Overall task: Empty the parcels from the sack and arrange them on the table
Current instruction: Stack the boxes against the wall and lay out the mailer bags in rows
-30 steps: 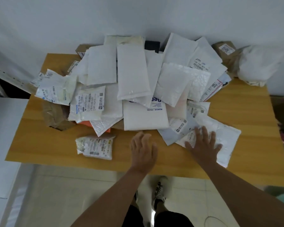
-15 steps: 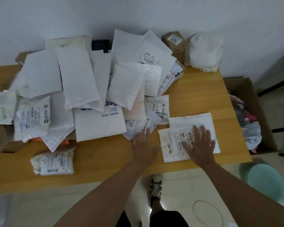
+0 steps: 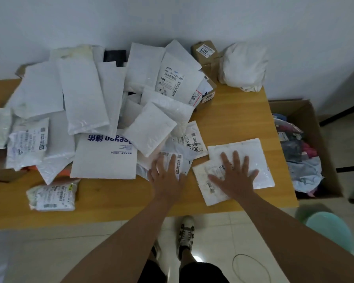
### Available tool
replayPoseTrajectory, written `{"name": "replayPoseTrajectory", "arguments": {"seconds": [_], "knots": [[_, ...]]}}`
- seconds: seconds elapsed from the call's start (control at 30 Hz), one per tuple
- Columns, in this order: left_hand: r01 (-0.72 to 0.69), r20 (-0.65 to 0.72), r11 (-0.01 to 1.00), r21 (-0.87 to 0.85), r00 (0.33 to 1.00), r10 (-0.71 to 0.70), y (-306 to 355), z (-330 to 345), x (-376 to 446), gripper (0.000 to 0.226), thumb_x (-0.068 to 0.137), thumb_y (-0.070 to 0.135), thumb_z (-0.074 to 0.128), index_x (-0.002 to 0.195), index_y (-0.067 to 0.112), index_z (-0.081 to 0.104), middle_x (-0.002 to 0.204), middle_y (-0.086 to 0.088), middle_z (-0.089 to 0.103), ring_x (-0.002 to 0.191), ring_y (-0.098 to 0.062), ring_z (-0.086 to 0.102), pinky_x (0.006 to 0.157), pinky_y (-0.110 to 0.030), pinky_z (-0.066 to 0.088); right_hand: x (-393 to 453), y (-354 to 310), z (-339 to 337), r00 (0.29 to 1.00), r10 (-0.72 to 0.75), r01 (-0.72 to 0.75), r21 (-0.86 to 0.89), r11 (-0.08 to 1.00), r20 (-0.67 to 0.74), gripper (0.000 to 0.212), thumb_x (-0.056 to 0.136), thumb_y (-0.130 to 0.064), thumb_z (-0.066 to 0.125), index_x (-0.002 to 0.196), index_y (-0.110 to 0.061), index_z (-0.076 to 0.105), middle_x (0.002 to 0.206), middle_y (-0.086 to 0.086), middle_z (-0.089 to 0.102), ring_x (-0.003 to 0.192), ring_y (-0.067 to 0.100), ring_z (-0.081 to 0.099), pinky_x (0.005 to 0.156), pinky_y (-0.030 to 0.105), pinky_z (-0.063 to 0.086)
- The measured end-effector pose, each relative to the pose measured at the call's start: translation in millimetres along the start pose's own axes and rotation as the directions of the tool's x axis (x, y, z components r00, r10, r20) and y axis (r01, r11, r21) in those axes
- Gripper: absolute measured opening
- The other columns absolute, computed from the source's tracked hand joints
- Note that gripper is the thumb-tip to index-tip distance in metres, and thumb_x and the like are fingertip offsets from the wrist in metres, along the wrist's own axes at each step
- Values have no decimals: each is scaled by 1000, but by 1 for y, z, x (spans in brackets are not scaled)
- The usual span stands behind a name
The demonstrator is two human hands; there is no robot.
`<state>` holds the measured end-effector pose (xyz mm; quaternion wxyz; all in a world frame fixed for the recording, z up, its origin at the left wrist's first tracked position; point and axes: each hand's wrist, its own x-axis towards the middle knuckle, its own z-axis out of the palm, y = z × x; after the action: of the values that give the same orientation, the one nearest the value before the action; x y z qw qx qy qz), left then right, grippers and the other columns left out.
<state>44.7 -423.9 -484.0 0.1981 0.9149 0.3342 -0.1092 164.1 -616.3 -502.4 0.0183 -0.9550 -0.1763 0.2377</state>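
Observation:
A heap of white mailer parcels [image 3: 102,111] covers the left and middle of the wooden table [image 3: 237,119]. My right hand [image 3: 233,176] lies flat with spread fingers on two overlapping white parcels [image 3: 260,154] set apart near the front right. My left hand [image 3: 166,176] rests flat, fingers straight, on a small labelled parcel [image 3: 178,160] at the heap's front edge. A small labelled packet [image 3: 51,196] lies alone at the front left. The crumpled white sack [image 3: 243,66] sits at the back right corner by the wall.
Brown cardboard boxes [image 3: 204,52] stand at the back beside the sack. An open carton [image 3: 307,119] with coloured clothes sits on the floor right of the table. A teal stool [image 3: 331,231] is at lower right. A cord loop [image 3: 251,268] lies on the tiled floor.
The view has swung right. My right hand slid the two white parcels out of the heap to the front right. My left hand moved onto the small labelled parcel.

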Motion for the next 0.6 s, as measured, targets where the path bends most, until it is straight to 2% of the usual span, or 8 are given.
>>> {"name": "replayPoseTrajectory", "arguments": {"seconds": [0.07,0.13,0.2,0.23,0.33,0.43,0.5,0.6], "knots": [[13,65,999,32,998,-15,-1,1,3,63,94,51,42,152,34,22,162,-6,8,147,-33,6,116,-50,12,6,22,3,995,-101,103,-118,988,26,104,70,-92,29,154,-40,-5,164,-3,-10,149,37,-11,108,73,11],[-13,79,998,59,997,8,0,1,2,62,94,50,42,151,31,25,161,-5,11,146,-34,10,115,-49,17,12,42,-1,981,-187,193,-179,965,49,110,62,-92,28,151,-38,-5,165,-4,-3,150,37,-4,107,74,16],[-23,73,998,50,997,20,3,1,1,64,93,48,44,151,28,27,159,-4,19,143,-33,17,113,-48,23,13,49,-5,974,-224,217,-183,959,-16,109,61,-87,32,152,-33,6,164,-1,8,149,39,7,104,76,19],[-19,67,999,33,998,16,4,1,2,65,92,47,45,151,27,27,158,-5,22,142,-33,20,112,-47,25,12,45,-9,979,-185,170,-160,972,-81,105,65,-84,35,153,-30,14,164,2,14,149,40,11,104,76,20],[-2,33,999,49,999,0,8,2,1,66,92,48,45,152,30,23,159,-9,18,140,-34,21,111,-48,26,4,26,-8,962,118,-115,27,993,-247,94,80,-81,31,153,-23,25,159,14,23,146,44,16,105,73,20],[23,18,998,50,1000,-24,12,6,1,66,92,53,43,152,34,23,161,-9,8,143,-35,15,112,-49,24,4,20,0,964,208,-197,81,977,-166,95,81,-84,21,155,-23,21,160,17,20,146,45,14,109,71,20],[13,36,998,60,999,-15,16,9,-2,65,93,55,41,152,34,23,161,-9,9,143,-36,16,112,-48,25,12,31,4,985,99,-95,36,995,-138,96,80,-83,23,155,-22,22,161,15,18,146,44,13,110,70,17],[-30,40,996,83,999,27,23,12,-4,64,93,54,42,151,34,25,157,-13,21,140,-36,25,109,-47,30,37,56,-8,977,-159,137,-148,979,-145,102,76,-86,22,155,-21,23,163,7,19,148,38,14,109,70,17]]}}
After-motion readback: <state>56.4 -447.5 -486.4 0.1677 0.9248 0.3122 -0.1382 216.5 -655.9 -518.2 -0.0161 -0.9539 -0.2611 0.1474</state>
